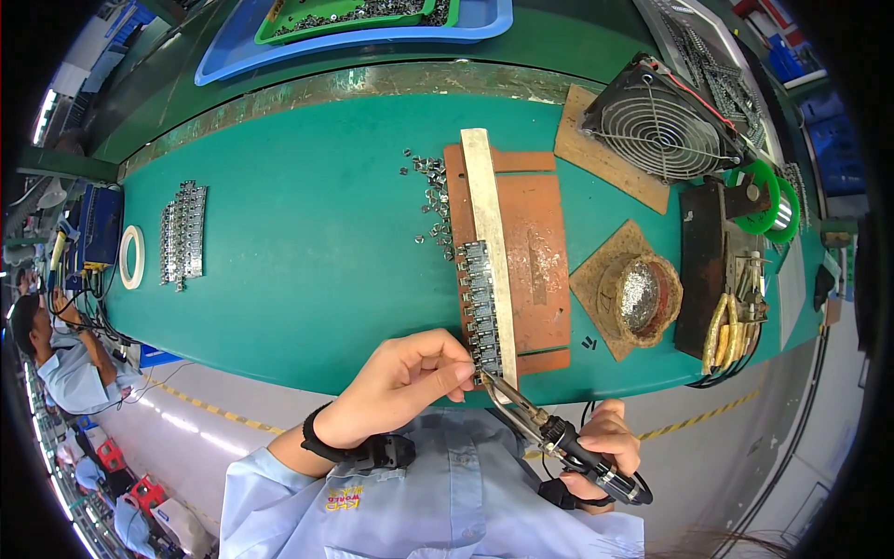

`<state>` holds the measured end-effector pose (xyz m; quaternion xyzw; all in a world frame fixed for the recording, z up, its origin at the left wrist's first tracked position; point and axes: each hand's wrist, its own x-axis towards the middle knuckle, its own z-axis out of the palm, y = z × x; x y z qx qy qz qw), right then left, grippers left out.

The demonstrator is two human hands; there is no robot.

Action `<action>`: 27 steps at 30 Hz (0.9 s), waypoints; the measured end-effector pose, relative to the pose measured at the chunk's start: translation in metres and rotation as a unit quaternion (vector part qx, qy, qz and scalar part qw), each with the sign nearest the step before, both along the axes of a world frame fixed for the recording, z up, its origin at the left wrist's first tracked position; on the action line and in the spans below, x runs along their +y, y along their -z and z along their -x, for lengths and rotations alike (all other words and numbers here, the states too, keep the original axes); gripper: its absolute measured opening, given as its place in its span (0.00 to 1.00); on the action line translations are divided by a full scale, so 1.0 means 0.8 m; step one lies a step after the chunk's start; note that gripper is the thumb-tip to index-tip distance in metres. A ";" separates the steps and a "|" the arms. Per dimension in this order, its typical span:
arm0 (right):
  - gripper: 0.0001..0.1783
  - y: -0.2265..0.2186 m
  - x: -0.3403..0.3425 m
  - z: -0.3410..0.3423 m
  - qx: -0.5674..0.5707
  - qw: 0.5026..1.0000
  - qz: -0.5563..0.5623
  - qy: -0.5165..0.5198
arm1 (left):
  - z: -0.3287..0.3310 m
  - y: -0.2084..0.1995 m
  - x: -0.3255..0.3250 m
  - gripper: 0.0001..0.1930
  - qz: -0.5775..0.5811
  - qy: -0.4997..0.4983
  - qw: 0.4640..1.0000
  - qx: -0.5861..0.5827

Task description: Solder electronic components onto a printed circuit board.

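Note:
In my right hand point(610, 440) is a black-handled soldering iron point(563, 442), with a thin metal tube alongside its shaft. Its tip points up and left to the near end of a row of small black-and-silver components point(479, 303). That row lies along a pale straight bar point(481, 186) on a reddish-brown board point(537, 252). My left hand point(400, 384) is closed, thumb and fingers together at the same near end of the row, close to the iron's tip. What those fingers pinch, if anything, is hidden.
Loose small parts point(434, 200) lie left of the board. Further left are finished-looking strips point(183, 233) and a tape roll point(132, 257). On the right stand a round solder-flecked dish point(675, 298), a fan point(661, 130), a dark iron stand point(700, 270) and green spools point(756, 197). A person point(70, 359) sits far left.

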<state>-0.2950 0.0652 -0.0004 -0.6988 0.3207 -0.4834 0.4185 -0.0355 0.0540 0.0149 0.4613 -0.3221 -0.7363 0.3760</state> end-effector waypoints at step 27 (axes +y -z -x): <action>0.22 0.024 0.026 -0.009 0.041 0.927 0.012 0.374 | 0.006 -0.002 0.006 0.04 -0.004 -0.023 1.000 -0.012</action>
